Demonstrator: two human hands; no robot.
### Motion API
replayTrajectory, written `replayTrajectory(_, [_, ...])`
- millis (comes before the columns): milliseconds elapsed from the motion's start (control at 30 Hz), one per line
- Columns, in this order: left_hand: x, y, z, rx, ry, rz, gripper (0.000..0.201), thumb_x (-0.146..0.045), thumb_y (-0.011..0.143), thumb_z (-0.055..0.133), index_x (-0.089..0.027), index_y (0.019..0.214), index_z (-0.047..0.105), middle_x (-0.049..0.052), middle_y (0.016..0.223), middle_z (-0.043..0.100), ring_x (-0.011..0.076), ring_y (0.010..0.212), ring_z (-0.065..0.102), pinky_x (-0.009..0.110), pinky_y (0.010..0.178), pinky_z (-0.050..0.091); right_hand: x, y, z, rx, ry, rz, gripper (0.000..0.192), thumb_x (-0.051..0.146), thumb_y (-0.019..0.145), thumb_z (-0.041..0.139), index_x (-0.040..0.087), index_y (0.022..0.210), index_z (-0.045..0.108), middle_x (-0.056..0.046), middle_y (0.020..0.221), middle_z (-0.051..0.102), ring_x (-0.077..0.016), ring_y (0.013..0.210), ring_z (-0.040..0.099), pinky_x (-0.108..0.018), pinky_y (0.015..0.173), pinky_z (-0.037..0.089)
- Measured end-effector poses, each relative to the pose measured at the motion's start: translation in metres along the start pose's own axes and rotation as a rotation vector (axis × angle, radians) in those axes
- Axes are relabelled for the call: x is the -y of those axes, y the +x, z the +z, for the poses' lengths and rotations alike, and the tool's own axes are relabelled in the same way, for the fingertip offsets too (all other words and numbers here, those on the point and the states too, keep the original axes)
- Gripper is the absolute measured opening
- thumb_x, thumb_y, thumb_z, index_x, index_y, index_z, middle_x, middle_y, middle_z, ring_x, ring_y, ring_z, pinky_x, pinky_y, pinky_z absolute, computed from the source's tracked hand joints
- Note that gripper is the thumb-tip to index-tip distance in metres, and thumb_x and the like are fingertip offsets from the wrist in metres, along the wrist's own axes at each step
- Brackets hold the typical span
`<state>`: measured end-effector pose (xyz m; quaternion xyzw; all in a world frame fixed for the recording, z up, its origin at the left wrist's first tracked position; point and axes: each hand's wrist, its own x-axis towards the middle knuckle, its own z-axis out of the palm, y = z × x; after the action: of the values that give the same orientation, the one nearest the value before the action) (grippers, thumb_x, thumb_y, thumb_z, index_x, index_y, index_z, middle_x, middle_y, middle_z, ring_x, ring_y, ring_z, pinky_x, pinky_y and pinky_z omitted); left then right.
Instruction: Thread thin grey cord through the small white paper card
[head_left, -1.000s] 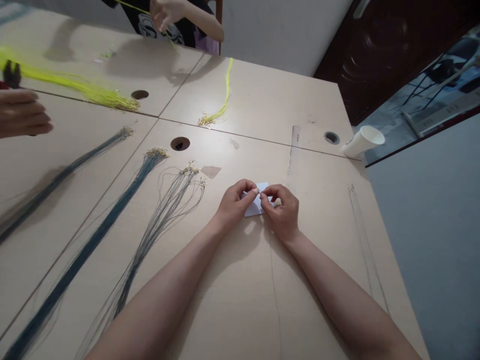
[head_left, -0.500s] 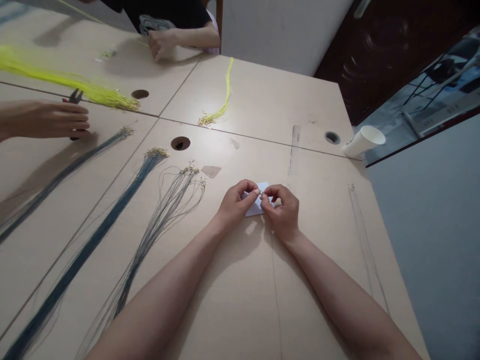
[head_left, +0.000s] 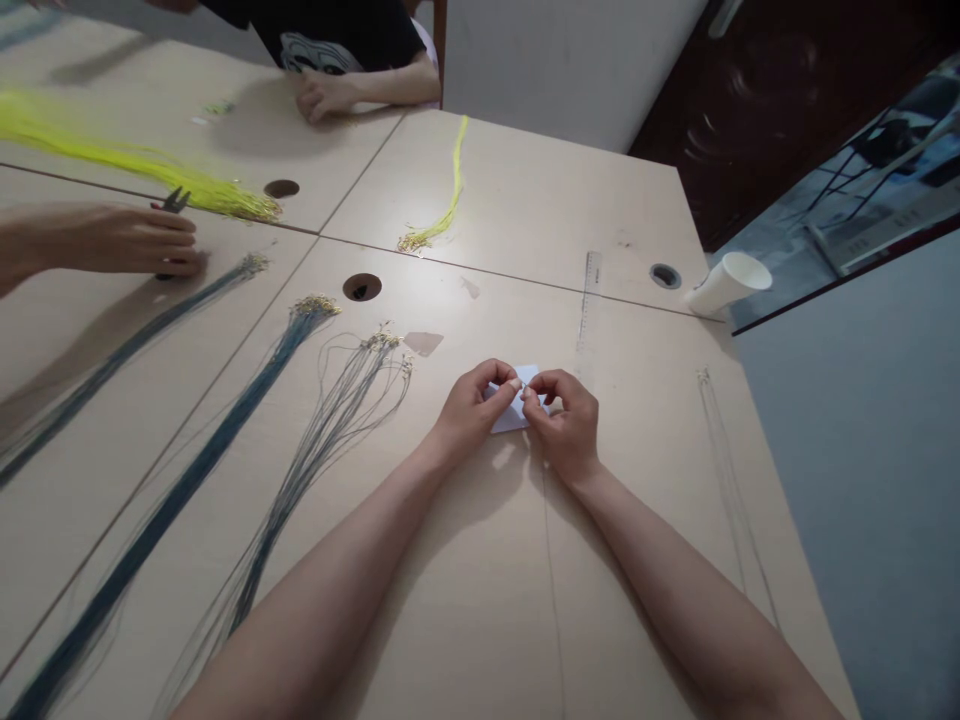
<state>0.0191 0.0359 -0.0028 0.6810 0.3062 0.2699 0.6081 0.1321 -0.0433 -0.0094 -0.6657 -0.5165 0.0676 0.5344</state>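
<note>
Over a small white paper (head_left: 513,416) on the table, my left hand (head_left: 480,400) and my right hand (head_left: 562,415) meet fingertip to fingertip. Both are closed in a pinch. A thin dark cord (head_left: 551,570) runs from beneath my right hand down to the near edge of the view. Its upper end appears to be between my right fingers. What my left fingertips pinch is too small to make out. Left of my hands lies a loose bundle of grey cords (head_left: 307,450) with gold-coloured metal ends.
Two more dark cord bundles (head_left: 217,440) lie further left. Another person's hand (head_left: 127,240) holds pliers (head_left: 176,200) beside yellow cords (head_left: 150,165). A clear ruler (head_left: 589,300), a white cup (head_left: 731,283) and a few thin cords (head_left: 724,470) are on the right. Someone sits opposite.
My hands hold nearly the same place, still fingertip to fingertip. At the left, the other person's hand with the pliers has shifted a little to the right.
</note>
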Motion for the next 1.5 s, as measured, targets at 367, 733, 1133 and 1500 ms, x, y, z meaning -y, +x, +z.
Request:
replayTrajectory(367, [-0.0009, -0.0008, 0.0006, -0.025, -0.023, -0.009, 0.017, -0.033, 0.079, 0.051, -0.016, 0.077, 0.053, -0.001, 0.074, 0.055, 0.0097, 0.066, 0.046, 0.021, 0.060, 0.035, -0.0006, 0.0005, 0.0014, 0.006, 0.035, 0.042, 0.005, 0.016, 0.073, 0.054, 0.020, 0.073, 0.056, 0.001, 0.068, 0.058, -0.0128, 0.062, 0.052, -0.027, 0.059, 0.043])
replayTrajectory(733, [0.0000, -0.0007, 0.0006, -0.030, -0.040, -0.010, 0.018, -0.034, 0.078, 0.052, -0.016, 0.077, 0.053, -0.001, 0.073, 0.055, 0.0101, 0.067, 0.046, 0.021, 0.060, 0.036, -0.0007, -0.0001, 0.0018, -0.004, 0.046, 0.058, 0.006, 0.015, 0.072, 0.054, 0.020, 0.072, 0.057, 0.001, 0.066, 0.059, -0.0128, 0.061, 0.052, -0.027, 0.059, 0.043])
replayTrajectory(1133, [-0.0005, -0.0011, 0.0004, -0.010, -0.057, -0.012, 0.017, -0.033, 0.079, 0.051, -0.016, 0.078, 0.052, 0.000, 0.075, 0.057, 0.0110, 0.070, 0.050, 0.022, 0.064, 0.038, -0.0032, 0.0000, 0.0026, 0.029, 0.076, 0.119, 0.004, 0.017, 0.072, 0.054, 0.020, 0.073, 0.057, 0.001, 0.066, 0.061, -0.0120, 0.059, 0.052, -0.026, 0.059, 0.043])
replayTrajectory(1500, [-0.0014, -0.0009, 0.0001, 0.001, -0.063, -0.008, 0.015, -0.030, 0.079, 0.051, -0.015, 0.078, 0.053, 0.001, 0.075, 0.058, 0.0119, 0.072, 0.053, 0.023, 0.066, 0.040, -0.0044, 0.0004, 0.0032, 0.086, 0.157, 0.178, 0.002, 0.018, 0.074, 0.053, 0.019, 0.075, 0.054, 0.001, 0.067, 0.063, -0.0133, 0.062, 0.059, -0.025, 0.056, 0.044])
